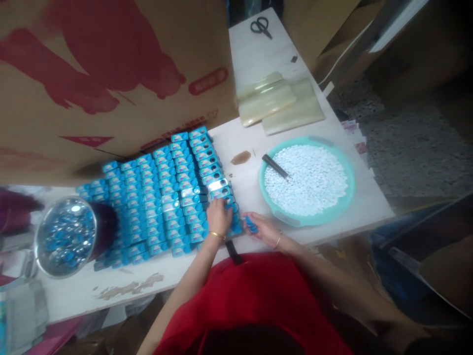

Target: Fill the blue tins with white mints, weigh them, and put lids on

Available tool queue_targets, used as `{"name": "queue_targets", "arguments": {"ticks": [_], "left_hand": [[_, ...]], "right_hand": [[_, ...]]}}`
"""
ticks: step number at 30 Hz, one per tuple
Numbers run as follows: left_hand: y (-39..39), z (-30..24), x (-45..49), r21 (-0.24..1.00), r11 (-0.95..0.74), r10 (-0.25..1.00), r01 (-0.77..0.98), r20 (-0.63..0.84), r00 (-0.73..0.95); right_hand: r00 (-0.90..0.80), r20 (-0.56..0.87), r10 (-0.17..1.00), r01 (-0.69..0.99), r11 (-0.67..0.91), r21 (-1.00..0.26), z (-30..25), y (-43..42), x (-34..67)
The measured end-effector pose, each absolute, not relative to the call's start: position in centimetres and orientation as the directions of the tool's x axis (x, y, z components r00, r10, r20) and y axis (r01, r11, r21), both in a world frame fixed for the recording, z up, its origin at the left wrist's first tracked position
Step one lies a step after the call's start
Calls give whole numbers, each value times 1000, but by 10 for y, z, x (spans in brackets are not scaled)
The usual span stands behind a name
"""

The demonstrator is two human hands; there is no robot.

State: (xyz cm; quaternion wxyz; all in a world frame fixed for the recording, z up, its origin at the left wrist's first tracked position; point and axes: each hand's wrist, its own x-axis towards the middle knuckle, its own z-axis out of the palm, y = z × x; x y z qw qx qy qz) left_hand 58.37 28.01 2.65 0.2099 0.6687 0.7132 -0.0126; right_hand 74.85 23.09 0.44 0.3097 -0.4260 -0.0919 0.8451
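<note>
Rows of small blue boxes [162,197] cover the white table [251,143]. My left hand [218,216] rests with bent fingers on the boxes at the near right end of the rows. My right hand [263,229] is closed around one small blue box [252,225] just to the right of the rows. A teal basin [343,202] full of small white pieces stands to the right, with a dark tool [275,166] lying across its left rim.
A metal bowl [66,235] of blue pieces stands at the left. A big printed cardboard sheet [111,79] rises behind the rows. Clear plastic sheets [277,101] and scissors [261,26] lie at the far end. The floor drops away to the right.
</note>
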Motion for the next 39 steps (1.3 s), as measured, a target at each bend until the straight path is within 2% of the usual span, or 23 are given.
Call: {"name": "queue_targets", "arguments": {"ticks": [3, 5, 9, 13, 15, 17, 20, 21, 23, 26, 29, 32, 35, 39], "left_hand": [[285, 24, 586, 124, 177, 948, 976, -289, -135], [291, 18, 583, 74, 198, 930, 977, -329, -164], [304, 6, 575, 18, 258, 850, 966, -479, -218], [307, 11, 572, 34, 252, 860, 967, -467, -207], [300, 21, 574, 124, 222, 910, 967, -381, -160], [288, 30, 577, 320, 197, 945, 927, -313, -92], [271, 33, 582, 672, 292, 910, 681, -414, 17], [267, 31, 584, 734, 357, 885, 578, -464, 42], [265, 25, 585, 759, 457, 849, 464, -528, 28], [276, 18, 583, 694, 494, 846, 524, -523, -105], [297, 18, 578, 591, 450, 872, 670, -452, -187], [318, 20, 573, 345, 364, 865, 865, -469, -177], [334, 22, 570, 140, 286, 798, 948, -583, -154], [345, 22, 570, -1, 190, 750, 982, -645, -145]], "right_hand": [[-408, -679, 610, -396, -789, -470, 3, 233, 745], [-337, -718, 609, -340, -790, -511, 1, 235, 742], [-228, -749, 622, -215, -783, -584, -7, 239, 734], [-177, -680, 712, -151, -702, -696, -9, 243, 726], [-138, -646, 751, -121, -660, -741, -8, 246, 723], [-102, -603, 791, -105, -611, -785, -7, 248, 720], [-79, -541, 838, -121, -546, -829, -6, 251, 714], [-83, -530, 844, -129, -537, -834, -5, 252, 711], [-104, -538, 837, -142, -548, -825, -4, 255, 706], [-143, -605, 784, -222, -621, -752, 1, 259, 701], [-231, -675, 701, -405, -700, -588, 6, 261, 707], [-326, -674, 663, -509, -724, -465, 8, 261, 720], [-349, -670, 656, -509, -732, -452, 8, 260, 731], [-340, -677, 653, -436, -747, -502, 4, 260, 731]]}}
